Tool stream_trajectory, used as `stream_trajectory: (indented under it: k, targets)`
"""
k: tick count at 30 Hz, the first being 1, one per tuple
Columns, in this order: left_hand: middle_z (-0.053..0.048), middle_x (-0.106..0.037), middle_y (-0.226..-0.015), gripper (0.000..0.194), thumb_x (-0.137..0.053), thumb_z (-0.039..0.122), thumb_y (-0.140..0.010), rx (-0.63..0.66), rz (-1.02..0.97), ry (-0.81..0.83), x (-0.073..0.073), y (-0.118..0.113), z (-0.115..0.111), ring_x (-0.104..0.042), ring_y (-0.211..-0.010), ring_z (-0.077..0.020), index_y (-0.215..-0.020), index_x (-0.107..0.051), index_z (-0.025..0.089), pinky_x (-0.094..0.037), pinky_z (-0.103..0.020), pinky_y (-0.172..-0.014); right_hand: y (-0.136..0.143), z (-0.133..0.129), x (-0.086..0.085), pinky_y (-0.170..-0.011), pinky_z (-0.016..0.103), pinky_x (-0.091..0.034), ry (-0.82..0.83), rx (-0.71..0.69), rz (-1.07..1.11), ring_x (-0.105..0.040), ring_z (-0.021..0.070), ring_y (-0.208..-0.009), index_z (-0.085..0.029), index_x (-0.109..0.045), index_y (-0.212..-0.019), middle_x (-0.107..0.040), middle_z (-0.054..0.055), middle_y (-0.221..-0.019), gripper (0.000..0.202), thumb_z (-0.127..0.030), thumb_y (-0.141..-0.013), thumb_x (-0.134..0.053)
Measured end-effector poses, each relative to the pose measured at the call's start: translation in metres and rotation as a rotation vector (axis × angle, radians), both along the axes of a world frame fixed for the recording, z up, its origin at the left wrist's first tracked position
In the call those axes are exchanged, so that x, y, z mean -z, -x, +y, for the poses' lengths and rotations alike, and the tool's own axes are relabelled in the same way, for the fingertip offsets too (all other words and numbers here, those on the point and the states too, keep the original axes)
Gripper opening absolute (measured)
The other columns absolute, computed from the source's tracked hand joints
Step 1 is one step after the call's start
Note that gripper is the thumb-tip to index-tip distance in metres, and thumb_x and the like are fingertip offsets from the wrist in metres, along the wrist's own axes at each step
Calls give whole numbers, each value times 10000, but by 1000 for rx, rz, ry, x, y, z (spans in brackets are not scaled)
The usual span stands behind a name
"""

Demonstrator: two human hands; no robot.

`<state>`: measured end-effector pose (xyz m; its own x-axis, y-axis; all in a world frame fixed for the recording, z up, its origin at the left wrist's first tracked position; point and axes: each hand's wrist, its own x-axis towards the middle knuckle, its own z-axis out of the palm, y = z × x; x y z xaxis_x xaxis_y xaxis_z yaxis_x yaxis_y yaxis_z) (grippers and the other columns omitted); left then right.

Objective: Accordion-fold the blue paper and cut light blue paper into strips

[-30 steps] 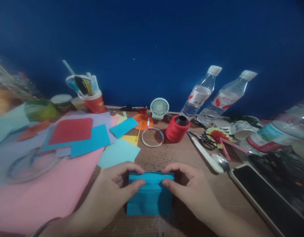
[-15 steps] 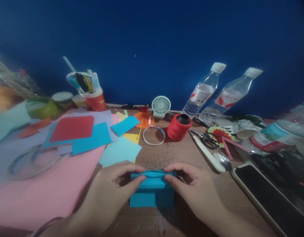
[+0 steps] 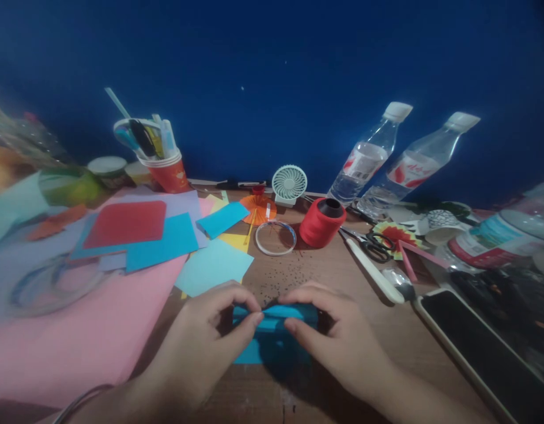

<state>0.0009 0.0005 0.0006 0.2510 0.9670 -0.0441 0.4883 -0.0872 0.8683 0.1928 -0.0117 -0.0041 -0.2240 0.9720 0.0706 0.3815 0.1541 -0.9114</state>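
Left hand (image 3: 210,335): thumb and forefinger pinched on the folded blue paper (image 3: 276,341), left of its middle.
Right hand (image 3: 342,330): holds it too, thumb on the near side, fingertips at the far edge.
Blue paper: between the hands – long axis and creases run left to right; neither hand nearer.
Bottle labels: two far-right bottles (image 3: 364,160) (image 3: 411,171), red and white – script unreadable.
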Motion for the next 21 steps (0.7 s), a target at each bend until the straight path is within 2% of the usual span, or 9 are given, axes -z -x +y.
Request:
stream_trajectory:
  k: [3,5,7,11,14,16,18,21]
  targets:
    - [17,-583,-707,98,-547,208,-751,12,-47,4,1,-2,-1,-562,-679,-141,-655,-569,214,-440,-233,-605,5,2,-4,-694,263,-454,-10,-10,8,-603,151,-766,-231,-694,-775,-648,-3,-785,92,-164,-755,-634]
    - [22,-577,-655,88,-559,233,-742,-21,-58,90,1,-2,-1,-547,-616,-133,-659,-579,210,-431,-218,-542,5,3,-4,-669,262,-448,15,37,19,-599,150,-734,-226,-686,-720,-648,-8,-744,97,-157,-749,-625]
    - [31,-573,-602,88,-575,255,-728,-61,-71,170,0,-3,-1,-524,-547,-119,-659,-597,206,-407,-197,-477,3,5,-3,-630,264,-439,74,100,38,-590,155,-700,-223,-675,-687,-650,-10,-709,80,-170,-726,-629]
    - [26,-598,-595,84,-602,260,-697,-97,-131,202,-2,-3,3,-537,-537,-114,-646,-621,196,-417,-184,-470,-3,8,1,-532,250,-402,244,214,107,-552,150,-612,-205,-664,-663,-639,-6,-645,47,-227,-694,-636]
    - [27,-592,-581,94,-601,270,-697,-100,-138,217,-2,-2,5,-545,-537,-116,-642,-613,195,-425,-184,-471,-5,9,1,-526,239,-398,304,215,171,-540,139,-600,-199,-667,-694,-632,-9,-645,45,-231,-663,-660]
    - [27,-590,-593,91,-592,269,-702,-94,-135,195,-2,-1,6,-554,-550,-119,-645,-600,199,-435,-186,-483,-5,9,1,-536,235,-405,322,218,217,-544,133,-607,-204,-668,-762,-634,-14,-672,117,-212,-646,-671]
    - [22,-607,-635,66,-583,260,-705,-73,-122,157,-2,-1,5,-580,-601,-133,-666,-599,209,-457,-194,-519,-4,8,1,-545,233,-410,334,212,251,-547,129,-614,-209,-660,-803,-635,-17,-696,166,-196,-638,-678]
    - [14,-658,-722,68,-596,260,-709,-3,-30,129,-2,-1,3,-612,-704,-163,-744,-649,236,-473,-218,-595,0,6,3,-566,241,-415,329,159,258,-545,131,-628,-208,-656,-777,-632,-15,-695,126,-204,-653,-679]
